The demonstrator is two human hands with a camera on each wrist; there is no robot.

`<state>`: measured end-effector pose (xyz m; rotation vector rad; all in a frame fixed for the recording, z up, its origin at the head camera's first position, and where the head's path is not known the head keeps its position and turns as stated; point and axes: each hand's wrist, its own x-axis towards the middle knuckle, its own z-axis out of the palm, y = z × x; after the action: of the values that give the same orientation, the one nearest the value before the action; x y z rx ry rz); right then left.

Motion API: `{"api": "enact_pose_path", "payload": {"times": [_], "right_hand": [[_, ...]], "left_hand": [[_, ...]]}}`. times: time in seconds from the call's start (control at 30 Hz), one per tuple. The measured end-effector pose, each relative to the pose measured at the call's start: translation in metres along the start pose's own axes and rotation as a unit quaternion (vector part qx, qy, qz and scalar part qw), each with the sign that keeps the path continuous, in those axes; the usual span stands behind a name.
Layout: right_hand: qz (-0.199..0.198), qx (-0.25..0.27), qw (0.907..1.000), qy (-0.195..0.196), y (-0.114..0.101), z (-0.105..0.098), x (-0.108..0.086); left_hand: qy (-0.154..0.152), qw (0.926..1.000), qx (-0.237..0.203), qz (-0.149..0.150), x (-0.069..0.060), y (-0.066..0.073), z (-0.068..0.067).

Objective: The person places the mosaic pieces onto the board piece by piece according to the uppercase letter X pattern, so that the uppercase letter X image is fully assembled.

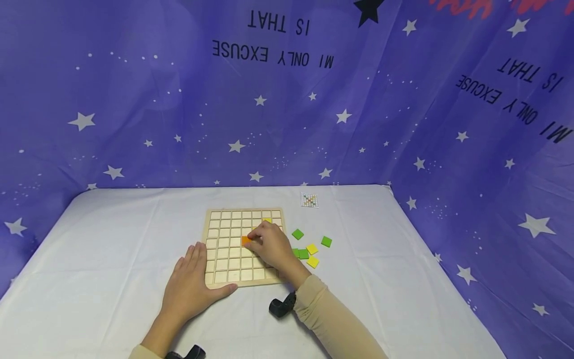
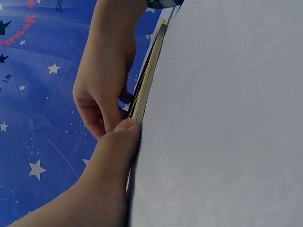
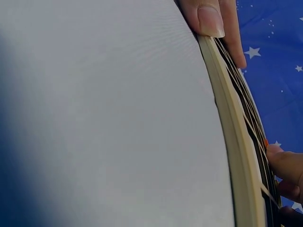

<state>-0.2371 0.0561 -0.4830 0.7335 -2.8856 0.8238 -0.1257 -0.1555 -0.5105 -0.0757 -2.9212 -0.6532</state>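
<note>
A wooden grid board (image 1: 221,260) lies flat on the white-covered table. My left hand (image 1: 188,281) rests along its left side with fingers straight, the thumb lying against the front edge. Over the board's middle, my right hand (image 1: 271,244) pinches a square orange tile (image 1: 246,240) between thumb and forefinger, at or in a central cell. A yellow tile (image 1: 267,220) sits in a cell toward the board's far right corner. The right hand and forearm hide part of the board's right side. Both wrist views show the board edge-on, with the left thumb (image 2: 127,126) touching its rim.
Right of the board lie loose green tiles (image 1: 326,241) and yellow tiles (image 1: 312,262), some partly behind the right wrist. A small printed card with a coloured grid (image 1: 309,200) lies near the table's far edge. A purple star-patterned curtain (image 1: 287,124) stands behind the table.
</note>
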Motion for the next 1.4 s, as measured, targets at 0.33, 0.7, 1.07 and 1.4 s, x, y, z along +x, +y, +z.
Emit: {"api": "enact_pose_path", "payload": {"times": [0.33, 0.7, 1.07, 1.4], "right_hand": [[-0.011, 0.011, 0.9997, -0.018, 0.011, -0.013, -0.012], [0.046, 0.014, 0.9988, -0.014, 0.068, -0.061, -0.042], [0.091, 0.003, 0.9938, -0.064, 0.116, -0.092, -0.071], [0.095, 0.015, 0.9941, -0.051, 0.122, -0.09, -0.076]], "left_hand": [[0.0, 1.0, -0.003, -0.004, -0.002, 0.001, 0.0], [-0.003, 1.0, -0.002, -0.004, -0.001, 0.001, 0.0], [0.001, 1.0, -0.007, -0.002, 0.0, 0.0, -0.001], [0.009, 0.9999, -0.006, 0.004, 0.001, 0.001, -0.001]]}}
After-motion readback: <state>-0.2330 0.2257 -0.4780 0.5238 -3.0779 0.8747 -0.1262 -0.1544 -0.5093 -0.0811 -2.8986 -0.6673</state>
